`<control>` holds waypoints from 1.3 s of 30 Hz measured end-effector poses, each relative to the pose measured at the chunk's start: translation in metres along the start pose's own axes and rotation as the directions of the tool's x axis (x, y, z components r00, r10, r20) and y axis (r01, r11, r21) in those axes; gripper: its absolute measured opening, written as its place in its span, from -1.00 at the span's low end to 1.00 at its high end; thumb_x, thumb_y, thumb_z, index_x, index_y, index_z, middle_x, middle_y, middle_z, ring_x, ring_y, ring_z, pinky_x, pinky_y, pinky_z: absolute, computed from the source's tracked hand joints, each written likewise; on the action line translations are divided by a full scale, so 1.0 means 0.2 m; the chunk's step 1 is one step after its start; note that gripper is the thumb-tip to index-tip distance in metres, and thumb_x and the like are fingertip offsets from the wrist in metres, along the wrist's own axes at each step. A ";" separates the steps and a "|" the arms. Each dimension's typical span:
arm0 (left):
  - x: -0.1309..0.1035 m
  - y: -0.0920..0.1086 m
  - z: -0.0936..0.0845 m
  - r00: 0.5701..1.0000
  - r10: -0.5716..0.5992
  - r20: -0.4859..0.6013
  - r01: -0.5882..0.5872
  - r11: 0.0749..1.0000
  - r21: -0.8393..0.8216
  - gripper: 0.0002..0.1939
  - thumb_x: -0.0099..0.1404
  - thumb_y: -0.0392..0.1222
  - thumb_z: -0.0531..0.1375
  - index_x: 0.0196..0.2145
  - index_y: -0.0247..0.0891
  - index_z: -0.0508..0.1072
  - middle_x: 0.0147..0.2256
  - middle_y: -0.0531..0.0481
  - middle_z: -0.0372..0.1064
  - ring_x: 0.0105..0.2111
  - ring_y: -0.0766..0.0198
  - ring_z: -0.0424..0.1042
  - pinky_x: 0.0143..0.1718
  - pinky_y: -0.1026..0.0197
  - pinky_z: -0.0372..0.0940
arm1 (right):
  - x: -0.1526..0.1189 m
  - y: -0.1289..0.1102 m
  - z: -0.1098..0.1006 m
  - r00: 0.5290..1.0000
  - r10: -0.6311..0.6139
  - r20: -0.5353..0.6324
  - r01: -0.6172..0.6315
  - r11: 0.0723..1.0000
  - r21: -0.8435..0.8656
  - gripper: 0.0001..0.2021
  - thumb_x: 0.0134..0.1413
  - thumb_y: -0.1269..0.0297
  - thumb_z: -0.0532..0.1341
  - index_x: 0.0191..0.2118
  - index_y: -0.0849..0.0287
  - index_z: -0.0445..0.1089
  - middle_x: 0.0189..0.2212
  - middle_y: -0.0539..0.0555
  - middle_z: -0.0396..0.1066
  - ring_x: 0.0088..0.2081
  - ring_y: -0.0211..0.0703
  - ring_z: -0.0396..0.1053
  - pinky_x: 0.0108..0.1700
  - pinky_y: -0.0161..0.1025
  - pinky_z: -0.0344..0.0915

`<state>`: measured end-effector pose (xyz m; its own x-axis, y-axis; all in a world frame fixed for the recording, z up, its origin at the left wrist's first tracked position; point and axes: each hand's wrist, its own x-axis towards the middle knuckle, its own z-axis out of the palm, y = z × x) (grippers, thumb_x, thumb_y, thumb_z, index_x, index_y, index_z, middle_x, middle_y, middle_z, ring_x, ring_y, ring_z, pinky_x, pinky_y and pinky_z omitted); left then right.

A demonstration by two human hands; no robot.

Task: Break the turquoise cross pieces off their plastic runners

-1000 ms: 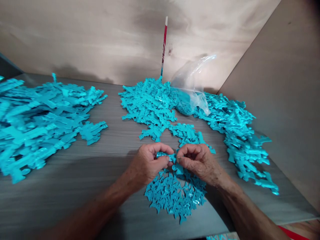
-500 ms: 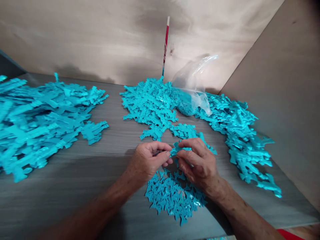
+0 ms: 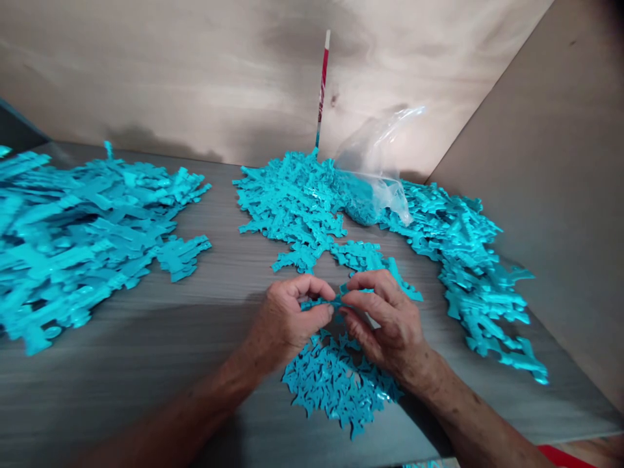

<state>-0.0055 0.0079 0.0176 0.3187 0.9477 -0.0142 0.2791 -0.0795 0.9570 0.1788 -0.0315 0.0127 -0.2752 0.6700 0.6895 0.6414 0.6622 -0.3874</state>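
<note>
My left hand (image 3: 297, 312) and my right hand (image 3: 385, 318) meet over the middle of the grey table. Between their fingertips is a small turquoise piece (image 3: 337, 300), pinched from both sides; the fingers partly hide its shape. More turquoise shows behind the left fingers. Just below the hands lies a flat pile of small pointed turquoise pieces (image 3: 331, 383), partly covered by my right hand. Beyond the fingertips are some turquoise pieces (image 3: 361, 255) next to a larger central heap (image 3: 292, 195).
A big heap of long turquoise pieces (image 3: 88, 227) covers the left side. Another heap (image 3: 478, 273) runs along the right. A clear plastic bag (image 3: 375, 188) with turquoise contents stands at the back, beside a thin red and white stick (image 3: 322, 84) against the wooden wall (image 3: 195, 78).
The fingers have shifted slightly around the turquoise piece, and more turquoise now shows between the left thumb and forefinger. The heaps and bag have not moved.
</note>
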 end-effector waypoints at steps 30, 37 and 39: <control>0.00 -0.02 0.04 0.994 -0.106 -0.027 0.094 0.955 -0.282 -0.89 0.09 -0.31 0.26 -0.35 -0.25 0.48 -0.47 0.06 0.53 -0.44 0.26 0.54 -0.44 0.30 0.36 | 0.02 -0.04 -0.02 0.946 0.324 -0.026 -0.317 0.938 0.137 -0.88 0.04 0.46 0.24 -0.44 0.11 0.35 -0.37 0.01 0.36 -0.28 -0.14 0.36 -0.25 -0.15 0.29; -0.02 -0.04 0.04 0.999 -0.035 -0.037 0.027 0.979 -0.203 -0.92 0.11 -0.30 0.26 -0.36 -0.26 0.49 -0.46 0.05 0.50 -0.49 0.31 0.47 -0.45 0.30 0.37 | 0.00 -0.03 -0.01 0.890 0.457 0.001 -0.426 0.830 0.359 -0.91 -0.01 0.43 0.31 -0.44 0.08 0.48 0.02 0.08 0.37 0.04 0.03 0.35 -0.02 -0.02 0.33; -0.03 -0.04 0.04 0.999 -0.024 -0.027 0.018 0.980 -0.199 -0.91 0.12 -0.29 0.26 -0.35 -0.26 0.50 -0.46 0.04 0.48 -0.47 0.29 0.47 -0.44 0.29 0.38 | 0.00 -0.02 0.01 0.877 0.480 0.030 -0.450 0.798 0.402 -0.91 -0.01 0.43 0.33 -0.44 0.09 0.50 -0.01 0.10 0.40 0.04 0.02 0.36 -0.01 -0.04 0.34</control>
<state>-0.0018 0.0006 0.0072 0.2875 0.9573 -0.0295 0.0991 0.0009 0.9951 0.1751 -0.0338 0.0123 0.0446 0.9152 0.4004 0.3477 0.3615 -0.8651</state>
